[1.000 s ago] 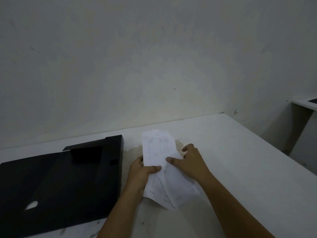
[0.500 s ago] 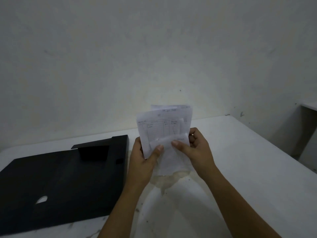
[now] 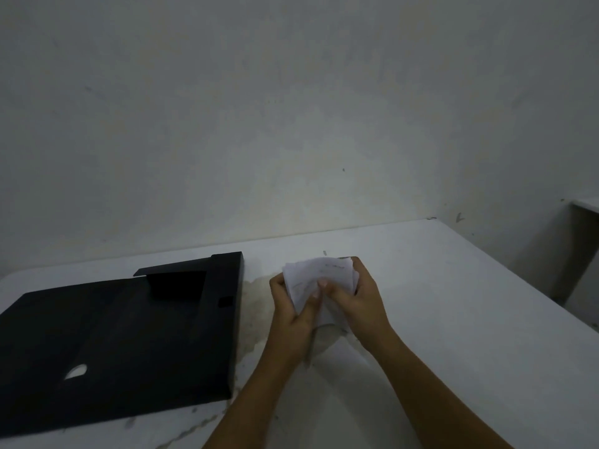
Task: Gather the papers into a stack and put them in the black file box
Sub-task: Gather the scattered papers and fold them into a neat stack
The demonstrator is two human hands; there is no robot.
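A small bundle of white printed papers is held upright between both hands, its lower edge close to or on the white table. My left hand grips the bundle's left side with the thumb on the front sheet. My right hand wraps the right side, fingers behind and thumb in front. The black file box lies open and flat on the table just left of my hands, with a raised flap at its far end and a small finger hole near its front.
A plain wall rises directly behind the table. The table's right edge runs diagonally toward me, with a gap beyond it. Another pale surface sticks out at the far right. Stains mark the tabletop between the box and my hands.
The papers were lifted from the table, held up high half a second ago, and have now come back down low toward the tabletop, still in both hands.
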